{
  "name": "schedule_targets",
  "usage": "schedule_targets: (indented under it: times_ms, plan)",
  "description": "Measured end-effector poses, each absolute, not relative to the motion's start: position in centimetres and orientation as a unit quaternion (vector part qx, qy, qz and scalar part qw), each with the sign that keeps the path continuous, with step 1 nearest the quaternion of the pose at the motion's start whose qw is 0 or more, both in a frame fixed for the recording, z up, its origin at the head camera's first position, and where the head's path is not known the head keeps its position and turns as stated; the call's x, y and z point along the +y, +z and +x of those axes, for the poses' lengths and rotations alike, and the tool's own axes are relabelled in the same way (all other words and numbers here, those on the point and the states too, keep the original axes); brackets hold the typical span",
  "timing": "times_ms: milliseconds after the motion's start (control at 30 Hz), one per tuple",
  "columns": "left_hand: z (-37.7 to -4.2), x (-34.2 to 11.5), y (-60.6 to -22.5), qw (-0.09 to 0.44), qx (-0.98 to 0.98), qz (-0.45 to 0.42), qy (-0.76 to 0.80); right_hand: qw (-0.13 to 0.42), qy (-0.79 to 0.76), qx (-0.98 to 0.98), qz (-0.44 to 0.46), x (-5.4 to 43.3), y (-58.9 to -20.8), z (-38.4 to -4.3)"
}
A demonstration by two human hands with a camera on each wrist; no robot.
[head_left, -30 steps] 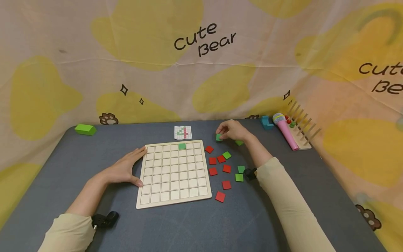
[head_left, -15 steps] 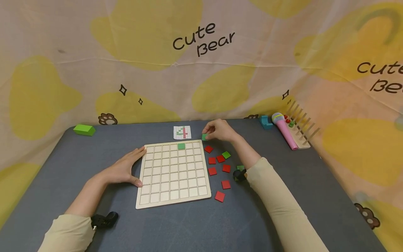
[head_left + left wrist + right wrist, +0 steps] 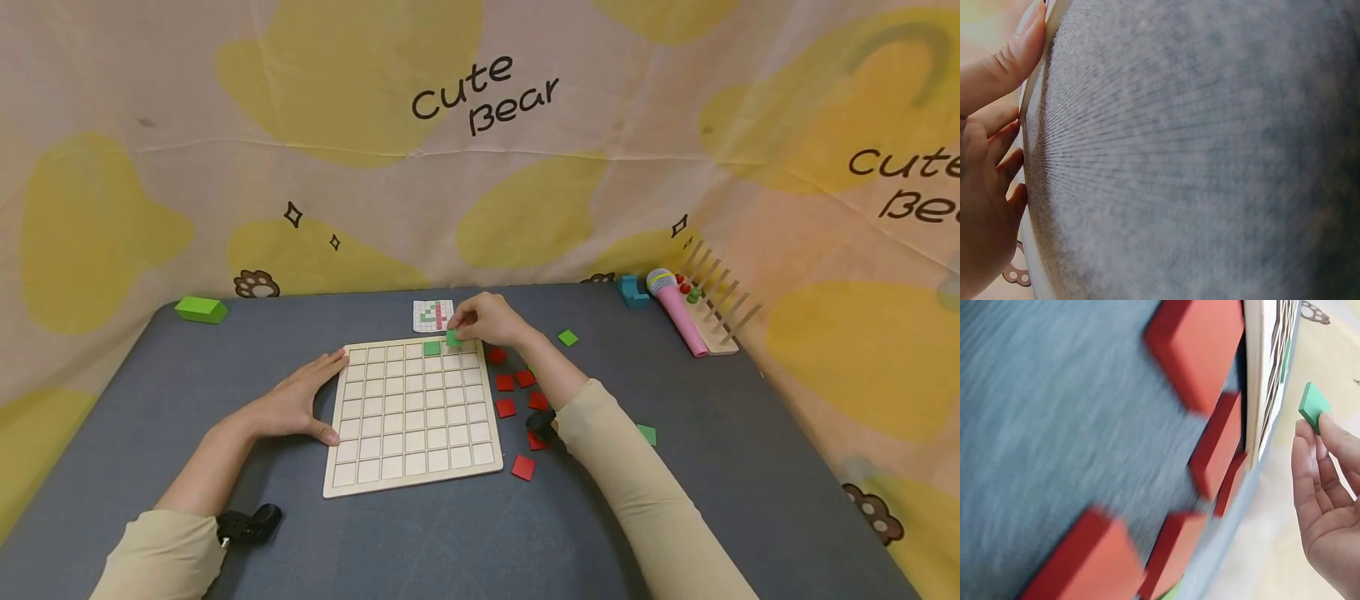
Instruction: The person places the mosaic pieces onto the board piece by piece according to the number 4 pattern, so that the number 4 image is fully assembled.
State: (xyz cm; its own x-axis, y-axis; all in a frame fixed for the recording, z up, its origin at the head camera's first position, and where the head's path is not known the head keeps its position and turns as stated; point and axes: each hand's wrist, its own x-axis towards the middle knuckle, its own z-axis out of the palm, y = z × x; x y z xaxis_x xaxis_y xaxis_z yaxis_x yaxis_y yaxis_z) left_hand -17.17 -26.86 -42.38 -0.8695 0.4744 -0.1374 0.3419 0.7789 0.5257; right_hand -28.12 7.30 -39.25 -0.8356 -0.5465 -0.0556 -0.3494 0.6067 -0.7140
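Note:
A pale wooden grid board (image 3: 405,421) lies on the dark table, one green tile (image 3: 432,348) set in its far row. My left hand (image 3: 288,404) rests against the board's left edge, thumb and fingers spread and fairly straight; in the left wrist view those fingers (image 3: 1000,137) touch an edge. Between thumb and fingertips my right hand (image 3: 491,321) pinches another green tile (image 3: 453,338), over the board's far edge near the placed tile. The right wrist view has this pinched tile (image 3: 1314,405) tilted and raised. A small printed pattern card (image 3: 429,316) lies just behind the board.
Several red tiles (image 3: 523,467) lie right of the board, partly under my right forearm. Loose green tiles (image 3: 567,337) lie farther right. A pink toy microphone (image 3: 678,321), a pegged wooden stand (image 3: 726,340) and a blue block (image 3: 633,292) sit back right; a green block (image 3: 201,310) back left.
My right hand has moved left with the green tile, from beyond the board's right side to its far edge. The left hand stays put.

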Motion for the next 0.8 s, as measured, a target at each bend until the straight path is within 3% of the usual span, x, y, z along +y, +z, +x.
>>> schedule_targets:
  times_ms: [800]
  plan:
    - [-17.4,-27.0,-42.7,0.140,0.936,0.203,0.251,0.182,-0.380,0.877,-0.231,2.0,-38.9,-26.6]
